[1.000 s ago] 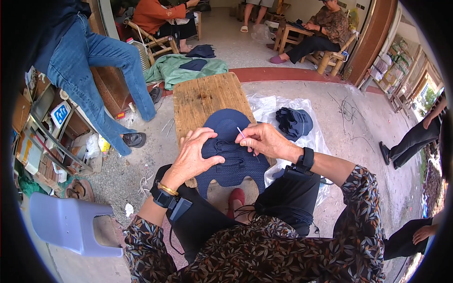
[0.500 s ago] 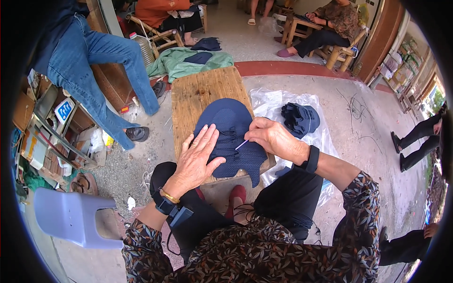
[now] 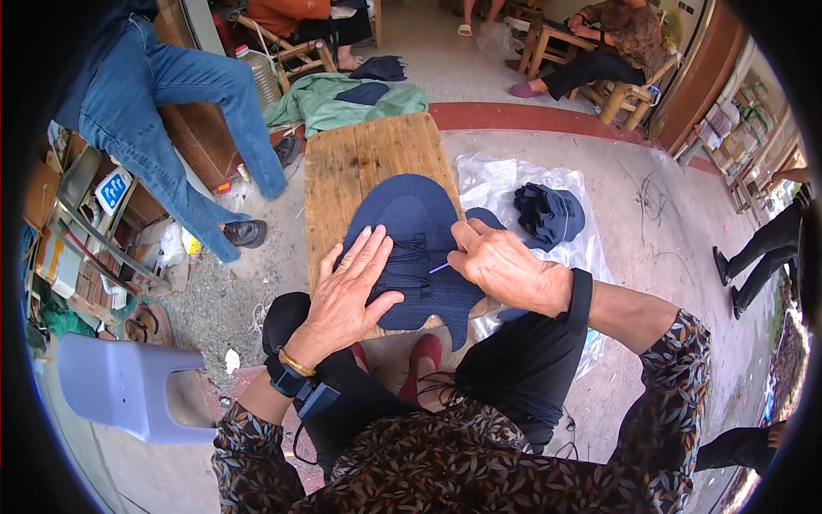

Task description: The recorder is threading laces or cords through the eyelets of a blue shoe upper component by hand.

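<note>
A navy textured fabric piece (image 3: 411, 201), shaped like a flat shoe upper, lies on a wooden bench (image 3: 342, 158). Thin dark cords (image 3: 402, 278) cross its middle in loops. My left hand (image 3: 347, 291) rests flat on its left side, fingers stretched out and thumb apart. Over the right side, my right hand (image 3: 505, 261) is closed round a thin purple stick (image 3: 438, 267), whose visible end points left at the cords. The stick's tip is too small to make out. Beyond my right knuckles a rounded navy flap (image 3: 485, 218) shows.
Right of the bench, a stack of navy pieces (image 3: 548, 214) sits on clear plastic sheeting (image 3: 591, 248). A lilac stool (image 3: 128, 385) stands at lower left. A person in jeans (image 3: 205, 86) is at left; others sit beyond. Green cloth (image 3: 317, 107) lies behind the bench.
My right hand has moved slightly right and down, turning with the purple stick, which now lies flatter. The rounded flap beyond it has come into view. My left hand stays on the fabric.
</note>
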Available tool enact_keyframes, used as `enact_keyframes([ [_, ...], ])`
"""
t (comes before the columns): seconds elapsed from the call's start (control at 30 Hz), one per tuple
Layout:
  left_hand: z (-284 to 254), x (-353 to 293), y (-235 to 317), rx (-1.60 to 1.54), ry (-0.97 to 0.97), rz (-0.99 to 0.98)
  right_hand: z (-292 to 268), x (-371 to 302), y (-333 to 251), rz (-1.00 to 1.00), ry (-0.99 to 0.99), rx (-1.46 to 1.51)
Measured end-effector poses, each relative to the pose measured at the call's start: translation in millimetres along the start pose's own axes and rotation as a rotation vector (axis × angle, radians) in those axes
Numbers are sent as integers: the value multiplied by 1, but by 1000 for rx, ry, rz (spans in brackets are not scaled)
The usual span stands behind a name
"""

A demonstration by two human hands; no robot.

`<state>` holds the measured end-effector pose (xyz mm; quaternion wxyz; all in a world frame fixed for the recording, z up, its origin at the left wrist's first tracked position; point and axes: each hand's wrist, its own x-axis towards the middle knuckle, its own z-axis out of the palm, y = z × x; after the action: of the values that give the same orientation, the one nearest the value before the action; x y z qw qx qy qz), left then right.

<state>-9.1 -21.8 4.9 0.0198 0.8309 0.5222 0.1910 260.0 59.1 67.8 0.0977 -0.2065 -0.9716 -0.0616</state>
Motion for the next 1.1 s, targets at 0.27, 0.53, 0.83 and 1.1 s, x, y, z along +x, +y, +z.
enact_keyframes([
  [0.27, 0, -1, 3, 33, -18, 1, 15, 2, -10, 29, 8, 67],
  [0.53, -1, -1, -3, -68, -13, -8, 25, 5, 4, 218, 124, 670],
  [0.83, -2, -5, -6, -428, 227, -161, 25, -1, 8, 180, 135, 684],
  [1.1, 4, -7, -9, -423, 261, -100, 24, 5, 11, 220, 79, 693],
])
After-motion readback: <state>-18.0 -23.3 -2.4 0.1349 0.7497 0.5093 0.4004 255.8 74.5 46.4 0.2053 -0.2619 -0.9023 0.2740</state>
